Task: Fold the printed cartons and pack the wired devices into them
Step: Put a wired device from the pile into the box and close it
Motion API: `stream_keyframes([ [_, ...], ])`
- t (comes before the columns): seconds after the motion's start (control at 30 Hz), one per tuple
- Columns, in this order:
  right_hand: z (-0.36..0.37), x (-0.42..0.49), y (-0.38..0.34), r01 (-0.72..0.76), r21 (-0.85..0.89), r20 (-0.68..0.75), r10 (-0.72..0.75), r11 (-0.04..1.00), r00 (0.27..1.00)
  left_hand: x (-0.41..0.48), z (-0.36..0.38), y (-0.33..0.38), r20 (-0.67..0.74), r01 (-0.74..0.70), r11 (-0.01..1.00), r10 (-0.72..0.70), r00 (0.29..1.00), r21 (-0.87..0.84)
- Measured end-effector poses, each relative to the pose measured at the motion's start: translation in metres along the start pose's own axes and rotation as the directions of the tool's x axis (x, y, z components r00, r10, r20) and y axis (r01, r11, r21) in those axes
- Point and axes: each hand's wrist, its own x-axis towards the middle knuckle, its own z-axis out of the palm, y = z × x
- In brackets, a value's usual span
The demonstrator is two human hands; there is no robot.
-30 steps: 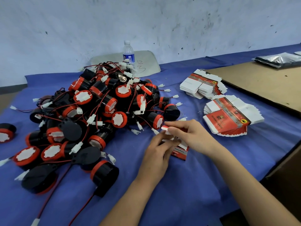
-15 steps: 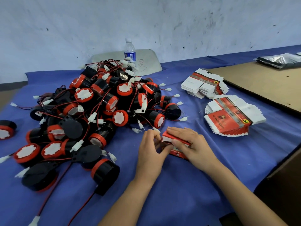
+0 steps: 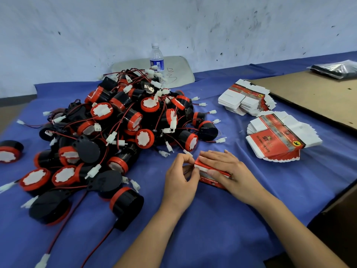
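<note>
A red printed carton lies on the blue cloth in front of me. My right hand rests on top of it, fingers stretched over it and thumb against its near side. My left hand pinches the carton's left end flap with curled fingers. A big heap of black-and-red round wired devices with white plugs sits to the left. One device lies nearest, at the lower left of my hands.
Two stacks of flat cartons lie to the right, one near and one farther back. A brown cardboard sheet covers the far right. A water bottle stands behind the heap. A lone device sits at the left edge.
Both hands came down from holding the carton up and now press it against the cloth. My left hand has moved onto the carton's left end.
</note>
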Motion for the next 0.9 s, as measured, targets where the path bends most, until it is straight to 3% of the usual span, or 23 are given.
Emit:
stream_keyframes([
  [0.23, -0.003, -0.003, 0.003, -0.008, -0.099, 0.103, 0.019, 0.995, 0.994, -0.001, -0.001, 0.003, -0.002, -0.046, 0.999, 0.046, 0.999, 0.011],
  [0.5, -0.011, -0.006, 0.004, 0.061, -0.407, 0.262, 0.053, 0.912, 0.964, -0.001, -0.003, 0.001, 0.000, -0.180, 0.963, 0.184, 0.983, 0.200],
  [0.7, -0.014, -0.006, 0.001, 0.129, -0.603, 0.303, 0.076, 0.787, 0.950, -0.006, -0.004, 0.007, 0.057, -0.253, 0.820, 0.262, 0.963, 0.513],
  [0.9, -0.011, -0.011, 0.002, 0.130, -0.544, 0.310, 0.055, 0.829, 0.949, -0.014, -0.001, 0.010, 0.106, -0.237, 0.713, 0.224, 0.969, 0.660],
])
